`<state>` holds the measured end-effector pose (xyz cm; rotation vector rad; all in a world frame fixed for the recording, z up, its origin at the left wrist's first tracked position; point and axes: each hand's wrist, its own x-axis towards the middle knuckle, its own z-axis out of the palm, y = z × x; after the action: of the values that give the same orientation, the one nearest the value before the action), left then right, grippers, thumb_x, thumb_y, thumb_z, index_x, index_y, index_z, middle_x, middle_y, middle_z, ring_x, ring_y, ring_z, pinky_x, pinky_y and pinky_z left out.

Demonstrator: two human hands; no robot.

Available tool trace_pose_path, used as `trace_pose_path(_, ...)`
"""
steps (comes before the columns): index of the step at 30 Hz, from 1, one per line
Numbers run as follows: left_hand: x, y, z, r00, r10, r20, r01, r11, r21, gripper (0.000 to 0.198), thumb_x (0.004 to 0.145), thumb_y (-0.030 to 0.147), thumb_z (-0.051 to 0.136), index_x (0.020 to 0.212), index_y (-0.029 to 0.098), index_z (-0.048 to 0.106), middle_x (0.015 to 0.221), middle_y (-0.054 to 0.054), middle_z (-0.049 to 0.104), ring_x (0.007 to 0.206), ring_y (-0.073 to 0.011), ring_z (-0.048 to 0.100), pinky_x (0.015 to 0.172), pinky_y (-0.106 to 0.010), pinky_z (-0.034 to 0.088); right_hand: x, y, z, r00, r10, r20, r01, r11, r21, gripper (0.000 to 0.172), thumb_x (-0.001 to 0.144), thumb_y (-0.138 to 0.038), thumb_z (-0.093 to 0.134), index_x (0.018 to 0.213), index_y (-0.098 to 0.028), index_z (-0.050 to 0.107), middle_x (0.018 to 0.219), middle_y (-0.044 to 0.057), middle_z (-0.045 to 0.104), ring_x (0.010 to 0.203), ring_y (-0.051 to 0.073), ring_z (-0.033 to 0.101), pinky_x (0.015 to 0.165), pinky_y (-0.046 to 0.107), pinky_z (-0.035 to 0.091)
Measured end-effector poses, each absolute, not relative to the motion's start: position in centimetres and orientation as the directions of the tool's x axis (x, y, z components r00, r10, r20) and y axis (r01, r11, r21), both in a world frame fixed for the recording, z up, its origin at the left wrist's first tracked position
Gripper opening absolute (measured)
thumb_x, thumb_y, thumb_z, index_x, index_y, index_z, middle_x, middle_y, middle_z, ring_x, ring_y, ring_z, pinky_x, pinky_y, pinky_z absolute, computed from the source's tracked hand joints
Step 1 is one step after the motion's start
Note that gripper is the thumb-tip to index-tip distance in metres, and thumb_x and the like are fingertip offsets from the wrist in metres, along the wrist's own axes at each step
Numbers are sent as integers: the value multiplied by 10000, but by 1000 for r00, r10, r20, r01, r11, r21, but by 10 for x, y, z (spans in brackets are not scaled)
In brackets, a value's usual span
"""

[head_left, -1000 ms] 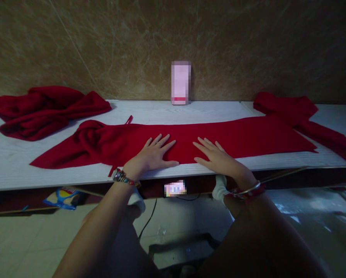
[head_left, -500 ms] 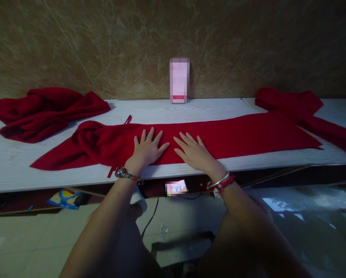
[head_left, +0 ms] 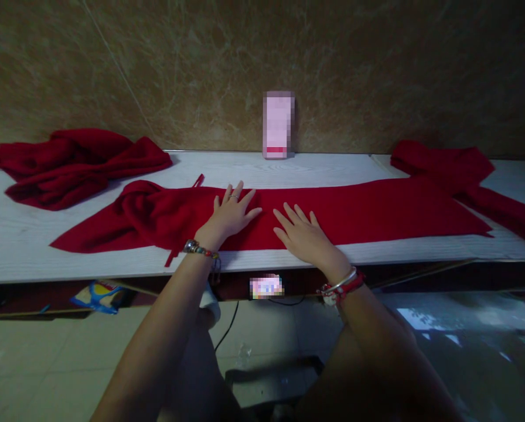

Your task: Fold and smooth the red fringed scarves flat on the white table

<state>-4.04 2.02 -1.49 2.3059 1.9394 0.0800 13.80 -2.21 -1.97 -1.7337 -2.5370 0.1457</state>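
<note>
A long strip of red cloth (head_left: 368, 211) lies spread along the white table, smooth in the middle and right. Toward its left end the fabric is bunched in thick folds and runs out to a point. My left hand (head_left: 229, 214) rests palm down on the strip, fingers spread, its tips close to the far edge. Palm down as well, my right hand (head_left: 302, 234) lies a short way to the right with fingers apart. Neither hand grips the fabric. A narrow red strap (head_left: 171, 258) sticks out past the cloth's near edge by my left wrist.
A crumpled red fringed scarf (head_left: 82, 167) lies at the back left. More folded red fabric (head_left: 447, 161) is at the back right. A pink, blurred-out box-like object (head_left: 278, 126) stands against the marble wall (head_left: 201, 70). Below the white tabletop (head_left: 113, 269), a blue packet (head_left: 98, 298) sits on a shelf.
My left hand has slid a little toward the cloth's far edge. My right hand has shifted slightly right. The view has moved a little, while the cloth looks much the same.
</note>
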Motion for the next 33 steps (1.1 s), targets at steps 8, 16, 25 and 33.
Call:
trace_pose_path(8, -41, 20, -20, 154, 986, -67, 982, -146, 122, 585, 935, 525, 243, 1452, 255, 286, 1547, -73, 197, 1413, -315, 146, 1102, -555, 186, 139, -23, -23, -363, 931, 28, 926, 364, -101, 514, 938, -354, 328, 1431, -212, 358, 1517, 104, 283, 1387, 317, 236, 1086, 592, 218)
trace_pose_path(16, -39, 16, -17, 65, 997, -33, 989, -60, 133, 598, 932, 524, 208, 1443, 232, 317, 1538, -88, 224, 1402, -349, 169, 1088, -574, 206, 143, -16, -20, -387, 922, 18, 910, 385, -154, 545, 934, -461, 325, 1429, -237, 360, 1516, 103, 295, 1388, 322, 232, 1083, 597, 215)
trace_pose_path(25, -41, 16, -17, -70, 997, -38, 983, 75, 169, 614, 919, 510, 202, 1451, 222, 305, 1544, -79, 199, 1407, -344, 148, 1099, -565, 199, 109, 25, -12, -426, 903, -58, 894, 410, -181, 563, 945, -437, 305, 1463, -219, 274, 1547, 90, 206, 1414, 288, 147, 1105, 575, 167)
trace_pose_path(33, -38, 18, -14, -112, 989, -101, 982, 126, 144, 609, 921, 508, 200, 1467, 242, 253, 1559, -59, 135, 1418, -328, 94, 1122, -540, 160, 159, 45, -19, -321, 939, -121, 943, 306, -127, 541, 953, -381, 242, 1474, -231, 240, 1563, 61, 156, 1421, 241, 122, 1125, 518, 155)
